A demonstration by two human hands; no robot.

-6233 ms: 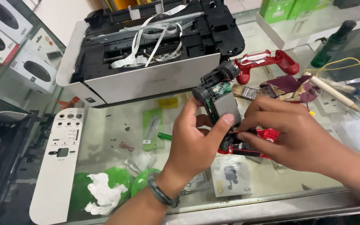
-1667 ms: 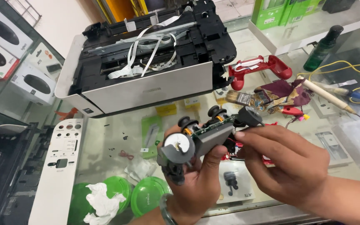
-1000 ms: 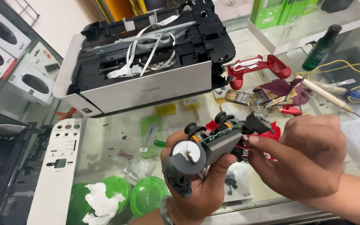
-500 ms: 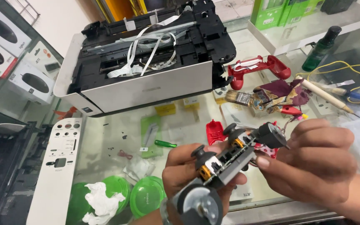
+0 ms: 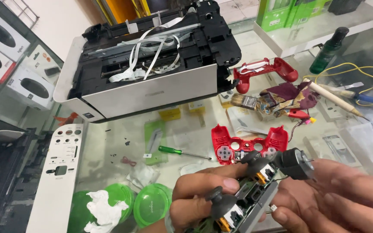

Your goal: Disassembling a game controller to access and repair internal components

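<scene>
Left hand closed on gamepad board assembly, thumb laid across top near black thumbstick. Right hand clasped on opposite end, fingers just beside black vibration motor. Assembly held low above bench, in front of red shell half.

Judged: grip best kept on board edges; motor leads not to be strained; sticks not to be pressed sideways. Green screwdriver lies near, opened printer well behind.

White boxes picturing black mice far left, green boxes top right, small yellow labels under glass
</scene>
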